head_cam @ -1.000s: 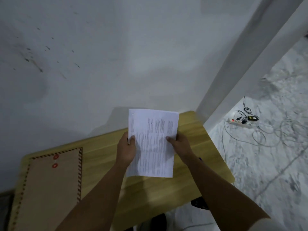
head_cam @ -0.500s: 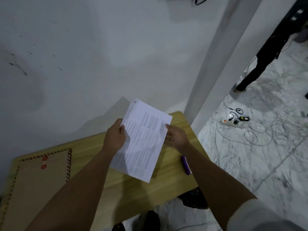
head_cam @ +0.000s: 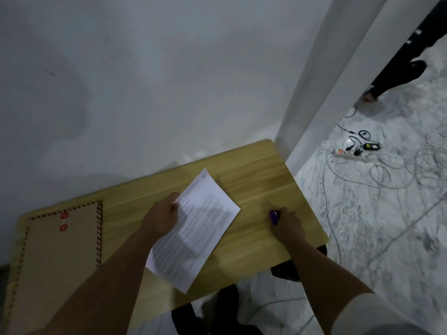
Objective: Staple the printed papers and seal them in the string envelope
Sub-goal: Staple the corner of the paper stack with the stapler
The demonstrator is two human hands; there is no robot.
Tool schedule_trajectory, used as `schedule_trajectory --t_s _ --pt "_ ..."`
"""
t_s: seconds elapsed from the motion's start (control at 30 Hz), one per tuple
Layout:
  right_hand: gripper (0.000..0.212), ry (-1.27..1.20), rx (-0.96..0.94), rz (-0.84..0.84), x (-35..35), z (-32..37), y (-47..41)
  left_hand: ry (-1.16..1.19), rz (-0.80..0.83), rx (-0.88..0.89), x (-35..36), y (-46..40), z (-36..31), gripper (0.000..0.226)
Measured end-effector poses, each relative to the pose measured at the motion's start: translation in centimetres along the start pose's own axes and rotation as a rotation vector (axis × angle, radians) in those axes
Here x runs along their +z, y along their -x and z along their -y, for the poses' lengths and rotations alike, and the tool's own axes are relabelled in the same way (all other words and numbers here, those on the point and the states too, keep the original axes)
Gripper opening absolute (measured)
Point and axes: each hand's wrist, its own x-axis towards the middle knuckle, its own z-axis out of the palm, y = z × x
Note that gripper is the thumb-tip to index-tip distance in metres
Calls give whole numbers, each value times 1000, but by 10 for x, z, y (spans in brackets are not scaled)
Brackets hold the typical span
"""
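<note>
The printed papers [head_cam: 200, 228] were tilted over the middle of the wooden table [head_cam: 261, 180], pinched at their left edge by the left hand [head_cam: 163, 217]. The right hand [head_cam: 286, 223] had its fingers curled onto a small purple stapler [head_cam: 274, 216] near the table's right side. The string envelope [head_cam: 55, 257] lay flat at the table's left end.

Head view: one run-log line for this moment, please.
left hand holds papers | right hand on purple stapler, grip unclear | envelope flat on table | stapling not done
</note>
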Motion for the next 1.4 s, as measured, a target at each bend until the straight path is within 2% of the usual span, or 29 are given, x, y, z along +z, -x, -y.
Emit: schedule_trajectory --t_s 0.13,0.2,0.3,0.53,0.7,0.8,0.9,1.0,1.07,1.17,1.33,1.4 --pt "27 -203 30 37 0 4 -4 -132 68 -61 15 -3 4 22" --pt "21 -448 111 96 -6 11 -6 -188 94 -68 18 -3 2 22" --pt "30 -836 202 264 -27 27 2 -211 97 -46 13 -3 -8 21" --pt "22 -1168 -28 520 -111 83 33 -132 48 31 -48 -8 -36 26" --pt "48 -1375 -130 604 -159 120 36 -24 33 129 -110 -13 -51 28" --pt "51 -1451 -185 663 -179 136 39 39 -59 202 -135 -11 -63 34" --pt "46 -1538 -250 769 -198 148 43 48 -139 288 -148 -9 -73 50" --pt "47 -1494 -276 860 -213 158 45 19 -183 348 -155 -8 -82 59" --pt "48 -1427 -293 864 -221 164 44 -32 -208 375 -157 -8 -85 62" --pt "47 -1313 -335 736 -233 173 46 -54 -224 454 -161 -4 -94 62" --pt "39 -961 -526 404 -254 179 58 -1 -146 499 -166 0 -113 62" --pt "38 -857 -572 353 -265 179 62 46 -119 500 -169 7 -128 60"
